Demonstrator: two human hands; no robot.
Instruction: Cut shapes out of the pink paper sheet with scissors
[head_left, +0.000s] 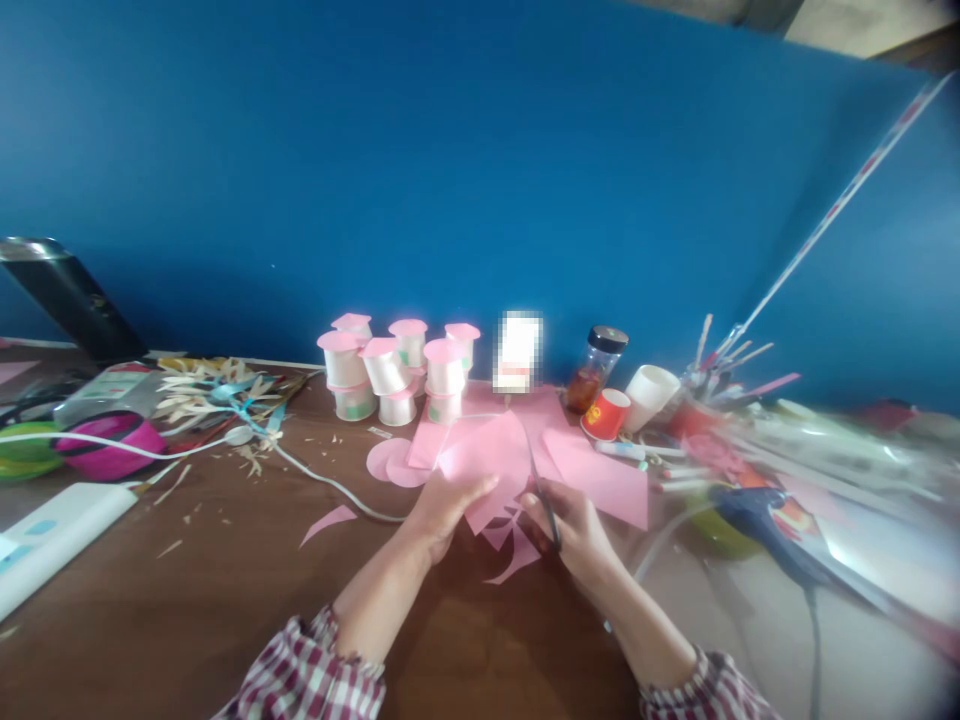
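Note:
My left hand (442, 510) grips a sheet of pink paper (487, 460) and holds it up over the brown table (187, 590). My right hand (566, 525) is closed round the dark handles of scissors (546, 505), whose blades reach up into the paper. Pink offcuts (517, 555) lie under both hands, and another curved scrap (330, 520) lies to the left. More pink sheets (600, 475) and pink discs (394, 462) are spread on the table just beyond my hands.
Several ribbon spools with pink tops (397, 370) stand at the back. A jar (596, 370), a red cup (606, 413) and a white cup (649, 395) stand right of them. A glue gun (765, 515) lies right; a white cable (322, 480), bowls (105, 445) and straw scraps lie left.

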